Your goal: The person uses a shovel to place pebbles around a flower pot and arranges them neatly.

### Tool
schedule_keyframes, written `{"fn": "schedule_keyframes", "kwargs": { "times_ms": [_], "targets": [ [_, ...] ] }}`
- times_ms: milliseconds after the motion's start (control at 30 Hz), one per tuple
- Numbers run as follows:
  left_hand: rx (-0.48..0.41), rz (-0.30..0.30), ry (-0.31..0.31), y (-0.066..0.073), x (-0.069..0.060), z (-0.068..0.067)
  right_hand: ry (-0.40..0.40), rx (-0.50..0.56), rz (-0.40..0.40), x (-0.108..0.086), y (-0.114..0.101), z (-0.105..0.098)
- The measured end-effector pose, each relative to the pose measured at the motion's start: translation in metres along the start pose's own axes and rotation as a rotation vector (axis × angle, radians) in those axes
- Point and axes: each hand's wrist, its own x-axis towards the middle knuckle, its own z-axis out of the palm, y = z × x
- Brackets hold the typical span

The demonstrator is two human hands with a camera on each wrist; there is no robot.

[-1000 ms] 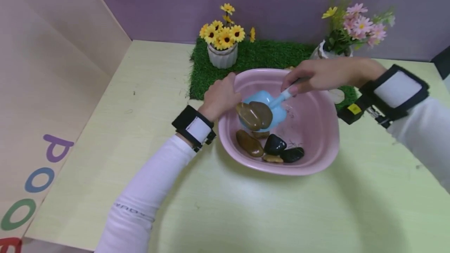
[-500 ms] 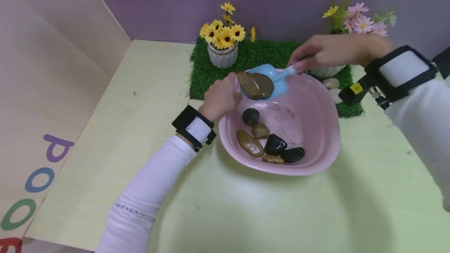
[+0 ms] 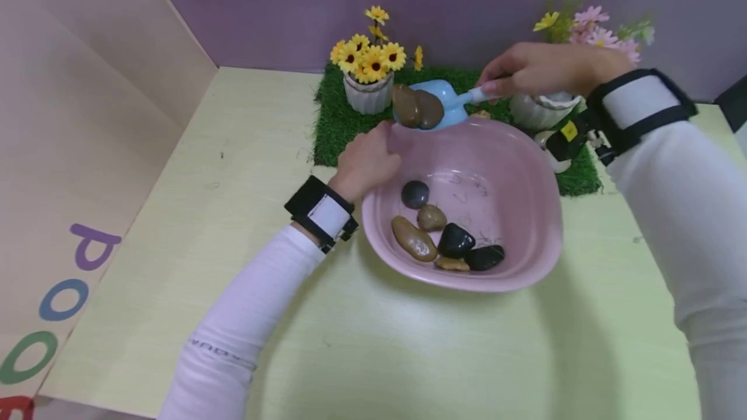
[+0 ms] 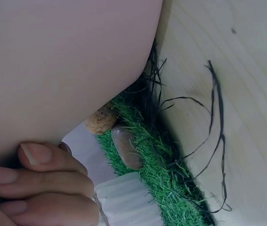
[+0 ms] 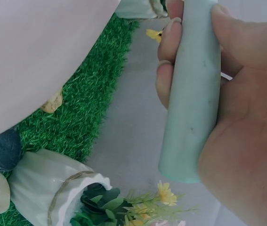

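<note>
My right hand (image 3: 545, 72) grips the pale handle (image 5: 190, 103) of a light blue toy shovel (image 3: 455, 105). Two wet brown stones (image 3: 417, 107) lie on its scoop, over the far rim of a pink basin (image 3: 525, 212). With curled fingers, my left hand (image 3: 366, 159) holds the basin's left rim; in the left wrist view its fingers (image 4: 53, 183) bend around that edge. Inside the basin rest a grey stone (image 3: 415, 194), a small round brown stone (image 3: 432, 218), a long brown stone (image 3: 414, 238), black stones (image 3: 456, 240) and a flat tan stone (image 3: 452, 264).
Behind the basin lies a green turf mat (image 3: 332, 128). On it stand a white pot of yellow flowers (image 3: 369, 93) and another pot (image 3: 543, 111) with pink flowers. Pale stones (image 3: 559, 162) sit by the right wrist. A purple wall (image 3: 280, 11) rises behind the table (image 3: 245, 128).
My right hand has lifted the shovel with the two brown stones up from inside the basin and away to its far rim, uncovering the grey stone. My left hand stays on the rim.
</note>
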Motion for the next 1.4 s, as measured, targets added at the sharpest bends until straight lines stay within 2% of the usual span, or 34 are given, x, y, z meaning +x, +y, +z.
{"fn": "schedule_keyframes", "kwargs": {
  "times_ms": [233,400,767,900,1200,1400],
  "targets": [
    [0.016,0.010,0.022,0.004,0.000,0.002,0.055,0.089,0.034,0.007,0.010,0.004],
    [0.024,0.001,0.021,0.002,-0.002,0.001,0.068,0.114,0.041,0.013,0.014,0.009],
    [0.015,0.016,0.003,-0.002,-0.003,0.000,0.034,0.157,0.085,0.023,0.018,0.018],
    [0.019,0.022,0.005,-0.001,-0.003,-0.001,0.016,0.133,0.108,0.025,0.021,0.017],
    [0.007,0.025,-0.007,0.001,-0.002,0.001,0.029,0.101,0.148,0.029,0.034,0.014],
    [0.013,0.029,0.010,0.000,-0.003,0.001,-0.014,0.120,0.119,0.035,0.041,0.013]
  ]
}}
